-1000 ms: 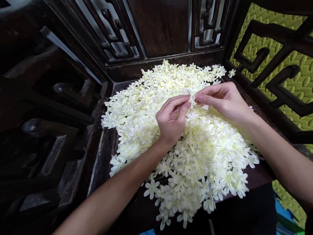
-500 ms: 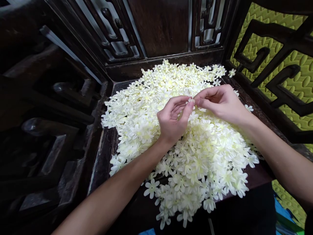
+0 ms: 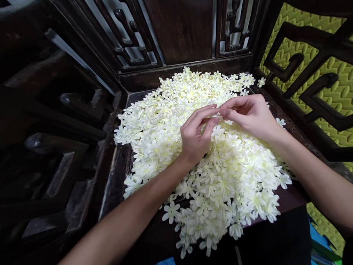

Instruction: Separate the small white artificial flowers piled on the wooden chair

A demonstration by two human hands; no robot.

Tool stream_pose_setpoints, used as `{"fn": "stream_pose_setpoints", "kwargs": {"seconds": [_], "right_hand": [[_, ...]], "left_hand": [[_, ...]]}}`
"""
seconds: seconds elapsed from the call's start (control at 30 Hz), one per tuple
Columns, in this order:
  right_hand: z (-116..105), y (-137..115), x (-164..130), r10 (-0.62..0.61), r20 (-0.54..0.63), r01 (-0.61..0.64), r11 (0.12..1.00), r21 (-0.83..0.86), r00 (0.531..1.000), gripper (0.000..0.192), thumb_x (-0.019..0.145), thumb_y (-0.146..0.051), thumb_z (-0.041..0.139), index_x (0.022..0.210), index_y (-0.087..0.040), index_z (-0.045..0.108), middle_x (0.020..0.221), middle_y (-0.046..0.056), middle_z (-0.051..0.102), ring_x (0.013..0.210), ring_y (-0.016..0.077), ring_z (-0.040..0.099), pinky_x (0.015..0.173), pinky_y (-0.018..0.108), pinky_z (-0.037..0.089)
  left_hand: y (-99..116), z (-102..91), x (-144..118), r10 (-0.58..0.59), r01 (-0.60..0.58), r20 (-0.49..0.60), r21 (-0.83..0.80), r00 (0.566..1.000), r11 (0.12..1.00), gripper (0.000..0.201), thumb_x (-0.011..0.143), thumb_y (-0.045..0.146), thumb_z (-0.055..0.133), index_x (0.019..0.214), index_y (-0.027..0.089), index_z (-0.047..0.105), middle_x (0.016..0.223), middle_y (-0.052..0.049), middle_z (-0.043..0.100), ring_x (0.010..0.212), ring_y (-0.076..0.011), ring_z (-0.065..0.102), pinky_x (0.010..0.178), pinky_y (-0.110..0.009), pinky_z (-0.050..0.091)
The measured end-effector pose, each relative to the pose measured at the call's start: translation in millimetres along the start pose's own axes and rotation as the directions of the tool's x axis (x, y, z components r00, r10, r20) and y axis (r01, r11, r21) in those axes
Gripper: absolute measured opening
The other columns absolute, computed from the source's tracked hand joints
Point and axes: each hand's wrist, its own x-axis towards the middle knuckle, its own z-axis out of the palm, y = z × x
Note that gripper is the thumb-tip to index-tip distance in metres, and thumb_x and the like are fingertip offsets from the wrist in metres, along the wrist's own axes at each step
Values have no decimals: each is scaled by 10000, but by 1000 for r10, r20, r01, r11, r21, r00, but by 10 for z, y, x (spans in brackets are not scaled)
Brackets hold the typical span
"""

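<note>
Both hands pinch at one small flower above the heap.

The left hand [image 3: 196, 134] and right hand [image 3: 249, 114] meet fingertip to fingertip over a large pile of cream-white fabric flower blossoms [image 3: 220, 184] spread on a dark carved wooden chair seat [image 3: 118, 173]. Thumb and forefinger of each hand are closed; a small cream-white flower piece [image 3: 214, 116] is barely visible between them, so its long axis cannot be told. It sits at the tips of both hands alike, directly above the heap. The carved chair back [image 3: 179, 33] and right armrest fretwork [image 3: 317, 66] border the seat, well apart from the hands. Nothing obstructs.
</note>
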Motion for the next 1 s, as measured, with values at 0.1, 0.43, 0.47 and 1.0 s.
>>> {"fn": "stream_pose_setpoints", "kwargs": {"seconds": [0.1, 0.43, 0.47, 1.0], "right_hand": [[14, 18, 2, -1, -26, 1, 1000, -18, 1000, 70, 827, -162, 700, 806, -145, 765, 739, 48, 724, 652, 143, 630, 607, 275, 503], [-21, 59, 66, -91, -278, 64, 993, -103, 956, 74, 853, -181, 698, 783, -169, 721, 775, 39, 715, 687, 137, 635, 649, 270, 514], [-19, 52, 60, -88, -264, 65, 993, -94, 960, 73, 852, -216, 722, 791, -175, 720, 793, 45, 717, 704, 146, 639, 655, 279, 516], [-8, -34, -17, 16, 63, -20, 998, 58, 998, 211, 840, -401, 774, 891, -197, 785, 841, 57, 737, 696, 154, 611, 572, 283, 461]], "left_hand": [[-1, 2, -8, -20, 20, -15, 13, 1000, 1000, 157, 917, 186, 624, 1060, 238, 666, 1170, -54, 676, 1134, -193, 667, 910, -353, 611], [4, 21, 15, -77, 70, -145, -52, 986, 996, 76, 952, 246, 567, 1021, 222, 590, 1063, -51, 555, 967, -144, 613, 714, -265, 613], [10, 26, 13, -89, 81, -136, -63, 987, 995, 87, 945, 244, 582, 1028, 221, 591, 1050, -47, 562, 937, -134, 619, 713, -261, 616], [32, 38, -30, -152, 145, -142, -62, 978, 988, 263, 876, 271, 699, 1127, 196, 671, 1149, -69, 734, 1082, -177, 718, 974, -354, 619]]}}
